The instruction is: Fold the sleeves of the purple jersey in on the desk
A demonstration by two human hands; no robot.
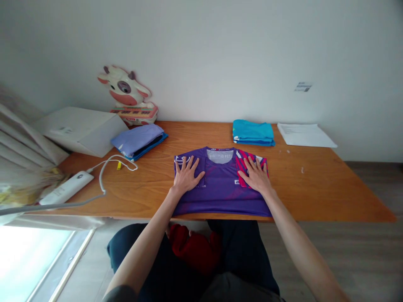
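A purple T-shirt (220, 195) lies spread on the wooden table in front of me, its collar toward the wall and its lower part at the table's front edge. Both sleeves are turned inward over the front. My left hand (186, 175) rests flat with spread fingers on the purple left sleeve. On the red and pink patterned right sleeve (242, 167), my right hand (256, 176) also lies flat, fingers apart. Neither hand grips the cloth.
A folded lavender and blue garment (138, 140), a white box (80, 130) and a cow toy keyboard (127, 94) stand back left. Near them lies a white power strip (67, 188) with cables. Toward the right are folded turquoise cloth (253, 132) and paper sheets (305, 135).
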